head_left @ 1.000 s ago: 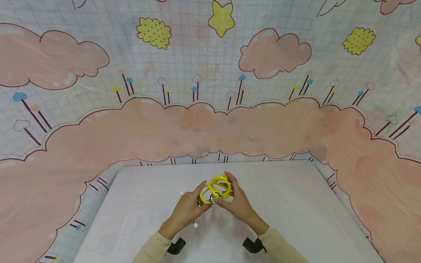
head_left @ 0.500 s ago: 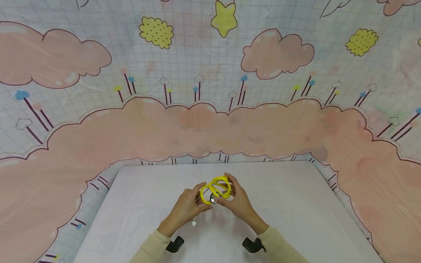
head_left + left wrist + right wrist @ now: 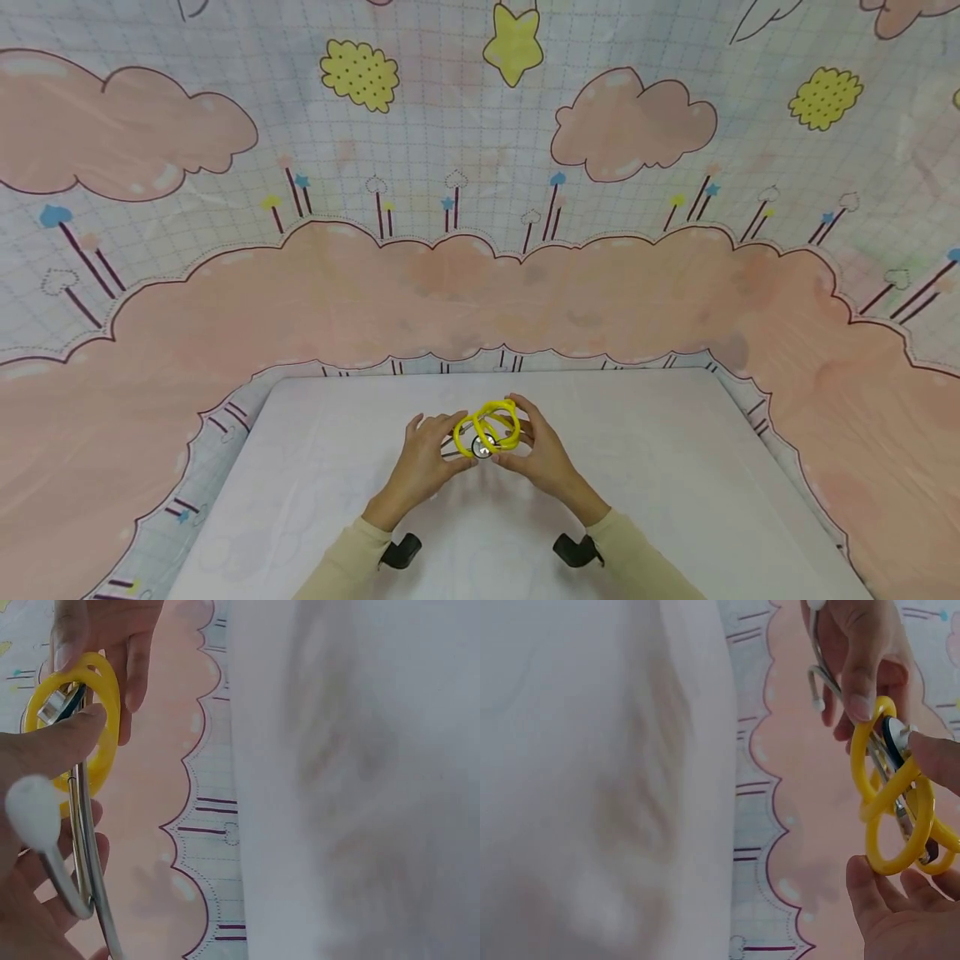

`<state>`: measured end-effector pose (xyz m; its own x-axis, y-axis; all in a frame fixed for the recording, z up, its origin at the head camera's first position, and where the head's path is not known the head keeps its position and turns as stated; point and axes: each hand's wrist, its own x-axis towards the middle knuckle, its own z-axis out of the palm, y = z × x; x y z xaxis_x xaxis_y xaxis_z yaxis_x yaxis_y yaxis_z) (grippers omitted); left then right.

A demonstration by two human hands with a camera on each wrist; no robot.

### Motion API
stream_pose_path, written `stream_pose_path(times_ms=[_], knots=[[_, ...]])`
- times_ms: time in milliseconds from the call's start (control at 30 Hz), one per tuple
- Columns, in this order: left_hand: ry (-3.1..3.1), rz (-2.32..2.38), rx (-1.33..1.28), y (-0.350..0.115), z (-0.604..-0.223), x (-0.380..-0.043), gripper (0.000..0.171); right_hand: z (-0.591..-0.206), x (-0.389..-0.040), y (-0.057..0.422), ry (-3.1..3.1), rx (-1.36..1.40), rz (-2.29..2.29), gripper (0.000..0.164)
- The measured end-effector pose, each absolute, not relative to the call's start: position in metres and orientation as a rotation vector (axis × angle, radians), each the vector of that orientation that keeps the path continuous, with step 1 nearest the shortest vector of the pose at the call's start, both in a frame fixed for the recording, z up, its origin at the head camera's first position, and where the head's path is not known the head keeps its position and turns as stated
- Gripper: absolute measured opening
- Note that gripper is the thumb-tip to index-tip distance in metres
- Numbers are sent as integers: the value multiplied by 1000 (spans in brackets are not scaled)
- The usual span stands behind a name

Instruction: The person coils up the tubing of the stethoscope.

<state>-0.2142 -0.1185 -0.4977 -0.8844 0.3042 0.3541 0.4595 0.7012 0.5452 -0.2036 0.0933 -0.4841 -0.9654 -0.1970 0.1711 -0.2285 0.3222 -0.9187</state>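
Observation:
Between both hands is a stethoscope (image 3: 483, 447) with yellow tubing wound into loops, held up over the white table (image 3: 675, 467). My left hand (image 3: 422, 454) grips its left side, thumb and fingers around the loops and metal ear tubes (image 3: 94, 877). A white ear tip (image 3: 34, 812) sticks out near that palm in the left wrist view. On the other side, my right hand (image 3: 551, 467) holds the coil between thumb and fingers. In the right wrist view, the thumb lies at the round chest piece (image 3: 895, 736), and fingertips touch the lower yellow loop (image 3: 900, 859).
Behind the table hangs a cloth printed with a pink cloud band (image 3: 450, 300), clouds and stars. The table's far edge runs just beyond the hands. Black wrist-worn devices (image 3: 401, 551) show below each wrist.
The left hand's fingers have shifted around the stethoscope, and its index finger stands more apart. The chest piece now faces up more squarely. The ear tip below the left wrist has gone from the head view.

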Motion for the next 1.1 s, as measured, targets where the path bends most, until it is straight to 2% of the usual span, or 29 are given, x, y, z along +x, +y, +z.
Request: stream_pose_path(times_ms=[433, 1100], knots=[[-2742, -1203, -458, -111, -520, -243, 66, -519, -237, 92, -2614, 307, 1678, 96], [-2776, -1309, -442, -110, -551, -278, 65, -551, -273, 87, -2674, 144, 1708, 98]])
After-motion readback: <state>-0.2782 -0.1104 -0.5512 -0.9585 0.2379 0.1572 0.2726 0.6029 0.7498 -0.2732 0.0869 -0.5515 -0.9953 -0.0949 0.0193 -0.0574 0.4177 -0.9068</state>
